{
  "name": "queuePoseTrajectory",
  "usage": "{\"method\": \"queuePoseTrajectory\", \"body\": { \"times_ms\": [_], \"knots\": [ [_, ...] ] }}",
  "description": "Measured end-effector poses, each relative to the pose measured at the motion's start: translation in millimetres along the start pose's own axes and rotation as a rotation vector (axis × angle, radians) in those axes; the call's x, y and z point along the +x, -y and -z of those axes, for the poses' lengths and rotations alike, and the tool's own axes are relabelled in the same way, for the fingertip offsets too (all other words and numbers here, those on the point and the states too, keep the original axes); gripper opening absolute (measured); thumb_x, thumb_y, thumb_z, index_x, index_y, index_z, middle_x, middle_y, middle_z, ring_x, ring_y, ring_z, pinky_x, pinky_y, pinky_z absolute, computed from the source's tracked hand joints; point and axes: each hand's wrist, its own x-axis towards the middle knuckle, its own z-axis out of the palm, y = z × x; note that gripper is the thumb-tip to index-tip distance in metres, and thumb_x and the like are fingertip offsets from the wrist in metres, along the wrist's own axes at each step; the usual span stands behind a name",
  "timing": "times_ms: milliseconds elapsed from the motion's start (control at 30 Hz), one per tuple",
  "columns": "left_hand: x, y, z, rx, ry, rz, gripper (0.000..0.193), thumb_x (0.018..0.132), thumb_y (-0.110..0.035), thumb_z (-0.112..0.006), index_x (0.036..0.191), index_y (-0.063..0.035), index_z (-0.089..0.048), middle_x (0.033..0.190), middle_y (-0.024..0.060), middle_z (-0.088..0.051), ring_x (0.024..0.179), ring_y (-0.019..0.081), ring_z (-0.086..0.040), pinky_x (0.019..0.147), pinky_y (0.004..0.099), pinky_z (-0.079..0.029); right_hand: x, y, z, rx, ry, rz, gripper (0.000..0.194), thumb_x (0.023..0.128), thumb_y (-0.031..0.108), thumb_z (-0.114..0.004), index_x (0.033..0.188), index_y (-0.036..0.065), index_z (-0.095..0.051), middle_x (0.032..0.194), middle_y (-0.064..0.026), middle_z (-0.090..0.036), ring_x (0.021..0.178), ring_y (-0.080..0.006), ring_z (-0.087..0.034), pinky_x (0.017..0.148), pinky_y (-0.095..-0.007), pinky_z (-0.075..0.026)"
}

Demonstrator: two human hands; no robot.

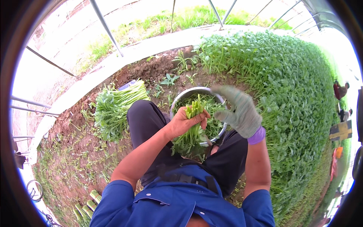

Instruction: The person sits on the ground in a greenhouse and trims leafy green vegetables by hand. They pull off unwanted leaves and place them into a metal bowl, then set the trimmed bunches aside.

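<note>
My bare left hand (185,122) grips a small bunch of leafy greens (193,109), cut stem ends up and leaves hanging down. Beneath it, between my knees, stands a round metal basin (181,98) with loose leaves and sprigs (213,109) inside. My right hand (239,112) wears a grey-green knitted glove over a purple cuff. Slightly blurred, it hovers over the basin's right rim with thumb and fingers apart and nothing visible between them. Left of my knee lies a large pile of similar greens (117,109), stems pointing up and to the right.
Dense standing greens (289,93) fill the right side. Tied bundles (86,208) lie on the soil at lower left. Metal greenhouse poles (106,28) and white sheeting (90,81) border the bed. People (341,90) are small at the far right.
</note>
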Motion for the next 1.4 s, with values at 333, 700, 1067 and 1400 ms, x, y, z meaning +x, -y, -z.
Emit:
{"method": "queuePoseTrajectory", "body": {
  "times_ms": [333,700,1067,1400],
  "knots": [
    [-3,9,9,-0.015,0.047,0.026,0.029,0.099,-0.012,-0.064,0.125,-0.0014,-0.058,0.104,0.0001,-0.069,0.098,0.0093,-0.064,0.092,0.0286,-0.052,40,28,-19,-0.344,0.200,0.277,0.089,0.078,0.067,-0.069,0.136,0.002,-0.054,0.130,-0.0242,-0.060,0.120,-0.0420,-0.058,0.104,-0.0466,-0.044],
    [-4,20,20,-0.064,0.014,-0.039,0.024,0.099,-0.009,-0.062,0.122,-0.0020,-0.061,0.107,0.0020,-0.067,0.090,0.0073,-0.062,0.085,0.0248,-0.052,41,22,-22,-0.273,0.059,0.319,0.089,0.081,0.064,-0.069,0.137,-0.001,-0.051,0.131,-0.0225,-0.060,0.119,-0.0420,-0.059,0.103,-0.0461,-0.046],
    [2,33,22,0.084,-0.038,0.014,0.024,0.100,-0.010,-0.061,0.122,-0.0004,-0.063,0.098,0.0030,-0.069,0.093,0.0127,-0.064,0.085,0.0298,-0.052,45,8,-39,-0.323,0.011,0.392,0.094,0.083,0.065,-0.068,0.144,-0.002,-0.045,0.137,-0.0208,-0.058,0.124,-0.0354,-0.059,0.107,-0.0411,-0.044],
    [1,-2,34,-0.182,0.009,0.053,0.017,0.099,-0.010,-0.062,0.110,0.0032,-0.066,0.090,0.0077,-0.068,0.087,0.0145,-0.064,0.080,0.0291,-0.052,-4,-36,-110,0.351,0.195,-0.296,0.073,0.077,0.025,-0.085,0.139,0.003,-0.052,0.121,-0.0157,-0.067,0.112,-0.0221,-0.064,0.097,-0.0358,-0.052]
  ]
}}
